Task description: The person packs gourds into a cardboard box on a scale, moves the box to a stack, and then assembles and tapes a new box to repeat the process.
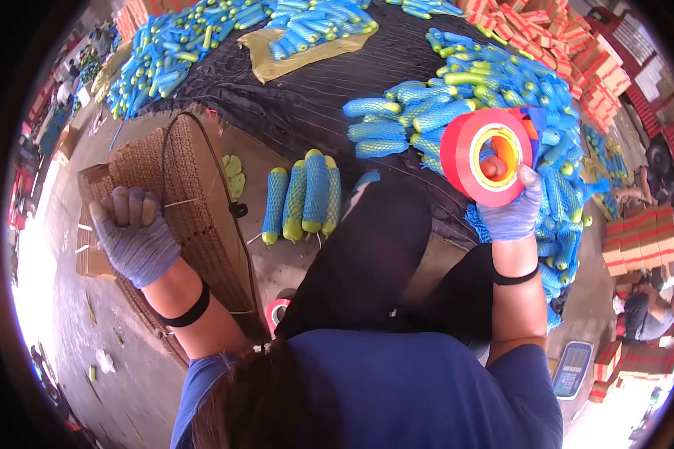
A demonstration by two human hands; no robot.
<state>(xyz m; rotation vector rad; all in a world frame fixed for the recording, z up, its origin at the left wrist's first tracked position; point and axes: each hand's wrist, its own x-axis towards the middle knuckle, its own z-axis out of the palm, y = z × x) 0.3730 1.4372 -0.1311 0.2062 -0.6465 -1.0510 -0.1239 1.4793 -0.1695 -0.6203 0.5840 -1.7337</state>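
Note:
My left hand [136, 236], in a blue-grey glove with bare fingertips, is raised at the left over the edge of a stack of flat cardboard [157, 161]. Its fingers are curled in, and nothing shows in them. On the right, my right hand [513, 213], gloved the same way, holds a big roll of red tape [466, 157] in a dispenser with a blue part; fingertips show through its yellow core. Between my hands, several green vegetables in blue net sleeves [314, 191] lie side by side on cardboard.
Netted vegetables [562, 202] are heaped at the right, with more at the upper left [165, 63]. A dark sheet [292, 112] covers the floor ahead. Boxes [640, 239] and a crouching person [648, 310] are at the right. A scale [573, 368] sits lower right.

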